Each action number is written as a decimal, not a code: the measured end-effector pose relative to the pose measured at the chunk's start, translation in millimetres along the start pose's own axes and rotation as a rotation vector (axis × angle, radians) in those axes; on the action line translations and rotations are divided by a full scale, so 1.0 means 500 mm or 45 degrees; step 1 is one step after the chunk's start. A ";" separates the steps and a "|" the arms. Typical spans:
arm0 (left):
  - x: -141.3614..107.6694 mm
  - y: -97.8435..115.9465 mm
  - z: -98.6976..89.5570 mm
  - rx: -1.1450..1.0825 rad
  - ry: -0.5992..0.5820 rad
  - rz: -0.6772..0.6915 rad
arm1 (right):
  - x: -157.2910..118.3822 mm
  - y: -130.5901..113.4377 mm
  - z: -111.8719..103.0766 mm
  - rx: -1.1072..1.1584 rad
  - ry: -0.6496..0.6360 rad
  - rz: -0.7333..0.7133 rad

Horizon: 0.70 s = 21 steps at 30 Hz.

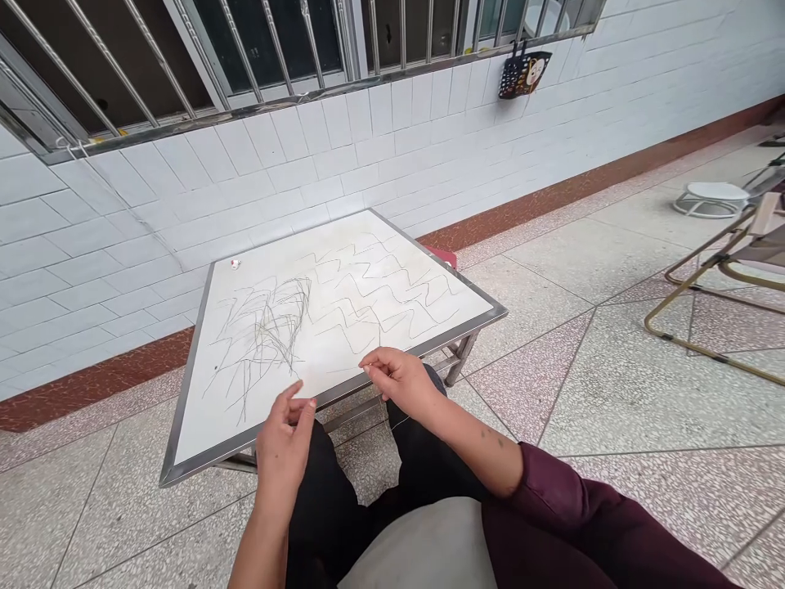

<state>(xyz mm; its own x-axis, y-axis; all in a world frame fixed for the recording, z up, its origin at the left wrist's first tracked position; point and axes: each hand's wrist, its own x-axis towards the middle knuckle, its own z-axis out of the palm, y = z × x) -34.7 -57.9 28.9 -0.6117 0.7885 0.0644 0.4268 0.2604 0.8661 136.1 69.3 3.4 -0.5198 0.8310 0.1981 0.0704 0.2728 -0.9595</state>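
Observation:
My right hand [401, 383] is at the table's near edge, thumb and forefinger pinched on a thin strand [385, 413], wire or thread, that hangs down toward my knees. My left hand [285, 433] is at the same edge, further left. Its thumb and forefinger are apart, and I see nothing between them. Beyond it on the white tabletop [319, 380] lies a tangled heap of thin dark strands [275, 323]. Several separate strands bent into zigzags [392, 286] are spread in rows over the right half.
A small red-and-white item [235, 263] lies near the table's far left corner. The table stands by a tiled wall [331, 155] under a barred window. A patterned bag [523, 74] hangs there. To the right are a white stool [711, 198] and a folding chair [724, 266].

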 end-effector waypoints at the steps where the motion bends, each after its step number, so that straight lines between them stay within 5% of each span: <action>1: -0.006 -0.005 0.007 -0.090 -0.144 -0.092 | 0.001 -0.001 0.000 0.050 0.000 0.031; 4: -0.034 -0.007 0.043 -0.261 -0.578 -0.214 | 0.001 -0.007 0.003 0.143 -0.017 0.076; 6: -0.050 -0.003 0.068 -0.325 -0.701 -0.220 | 0.001 -0.012 0.005 0.181 -0.035 0.093; 21: -0.057 0.000 0.105 -0.500 -0.696 -0.315 | 0.013 0.014 0.005 0.286 -0.189 0.112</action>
<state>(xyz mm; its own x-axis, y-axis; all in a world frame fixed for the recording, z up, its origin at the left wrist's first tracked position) 17.5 -51.3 1.0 -0.1946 0.9252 -0.3257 -0.0154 0.3291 0.9442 130.9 75.4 -2.6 -0.6403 0.7621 0.0962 -0.0611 0.0743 -0.9954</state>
